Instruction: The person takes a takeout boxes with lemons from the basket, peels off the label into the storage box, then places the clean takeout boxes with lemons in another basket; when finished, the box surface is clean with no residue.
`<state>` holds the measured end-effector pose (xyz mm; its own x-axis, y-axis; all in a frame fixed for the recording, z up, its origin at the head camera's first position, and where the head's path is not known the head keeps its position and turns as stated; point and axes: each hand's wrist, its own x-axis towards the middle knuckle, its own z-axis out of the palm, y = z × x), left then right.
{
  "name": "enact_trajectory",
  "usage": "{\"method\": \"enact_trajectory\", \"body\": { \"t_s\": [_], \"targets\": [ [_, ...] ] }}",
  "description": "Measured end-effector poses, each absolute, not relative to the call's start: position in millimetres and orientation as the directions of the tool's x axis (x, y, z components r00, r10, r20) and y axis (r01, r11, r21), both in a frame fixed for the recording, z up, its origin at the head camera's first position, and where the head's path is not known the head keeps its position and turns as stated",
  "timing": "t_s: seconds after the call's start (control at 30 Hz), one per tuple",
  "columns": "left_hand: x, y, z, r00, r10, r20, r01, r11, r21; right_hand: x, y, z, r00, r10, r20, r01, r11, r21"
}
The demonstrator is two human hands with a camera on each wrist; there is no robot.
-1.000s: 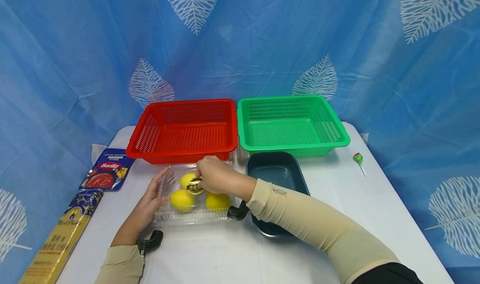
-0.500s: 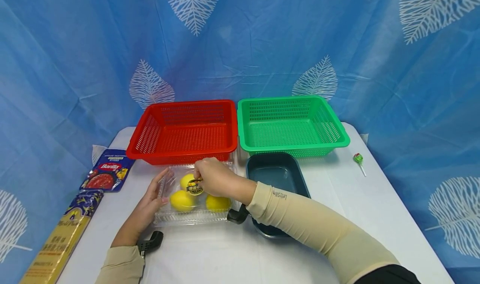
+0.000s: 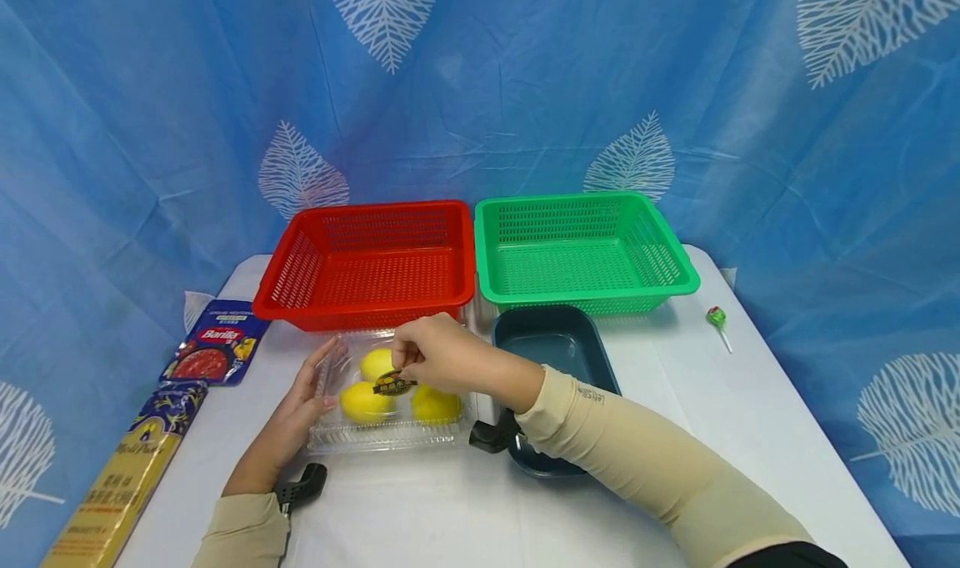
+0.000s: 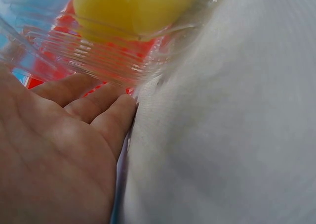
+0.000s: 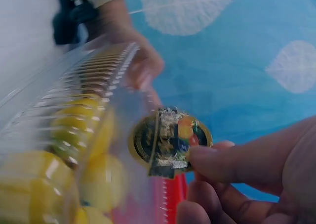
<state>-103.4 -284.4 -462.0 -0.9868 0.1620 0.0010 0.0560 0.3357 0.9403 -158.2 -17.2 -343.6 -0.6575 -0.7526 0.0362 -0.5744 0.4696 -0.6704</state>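
Note:
Yellow lemons [image 3: 367,402] lie inside a clear plastic box [image 3: 386,439] left of the table's middle. My right hand [image 3: 450,355] pinches the edge of a round black-and-gold sticker [image 3: 393,383] over the box lid. In the right wrist view the sticker [image 5: 170,142] is held between thumb and forefinger; whether part of it still clings to the lid is unclear. My left hand [image 3: 296,409] rests against the box's left side with fingers extended. Those fingers [image 4: 101,103] look fairly straight at the box's ridged edge in the left wrist view.
Behind the box stand a red basket [image 3: 363,314] and a green basket [image 3: 592,291]. A dark blue tray [image 3: 551,347] sits beneath my right forearm. Along the left edge lie a Barilla pouch [image 3: 217,343] and a yellow pasta pack [image 3: 123,476]; a lollipop [image 3: 717,318] lies far right.
My right hand has drawn slightly to the right and turned, with the sticker tilting between its fingers. The left hand and the box have hardly moved.

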Motion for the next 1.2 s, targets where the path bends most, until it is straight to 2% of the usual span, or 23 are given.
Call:
{"method": "enact_trajectory", "body": {
  "t_s": [0.23,0.53,0.73,0.9,1.03,1.2],
  "targets": [
    [-103,-285,-463,-0.986,0.164,-0.007,0.048,0.326,0.944,-166,15,-336,-0.635,-0.772,0.025,-0.490,0.377,-0.786],
    [-101,-284,-459,-0.987,0.155,-0.041,0.012,0.327,0.945,-172,69,-342,-0.702,-0.711,0.024,-0.387,0.354,-0.852],
    [-101,-284,-459,-0.987,0.153,-0.043,0.011,0.336,0.942,-176,111,-350,-0.730,-0.684,0.004,-0.363,0.382,-0.850],
    [-101,-284,-459,-0.988,0.151,-0.040,0.014,0.338,0.941,-182,140,-366,-0.739,-0.672,-0.056,-0.370,0.473,-0.800],
    [-101,-283,-458,-0.988,0.151,-0.031,0.022,0.335,0.942,-182,153,-380,-0.719,-0.683,-0.127,-0.366,0.528,-0.766],
    [-101,-282,-457,-0.987,0.162,-0.008,0.046,0.326,0.944,-179,157,-391,-0.715,-0.684,-0.147,-0.376,0.553,-0.744]
  ]
}}
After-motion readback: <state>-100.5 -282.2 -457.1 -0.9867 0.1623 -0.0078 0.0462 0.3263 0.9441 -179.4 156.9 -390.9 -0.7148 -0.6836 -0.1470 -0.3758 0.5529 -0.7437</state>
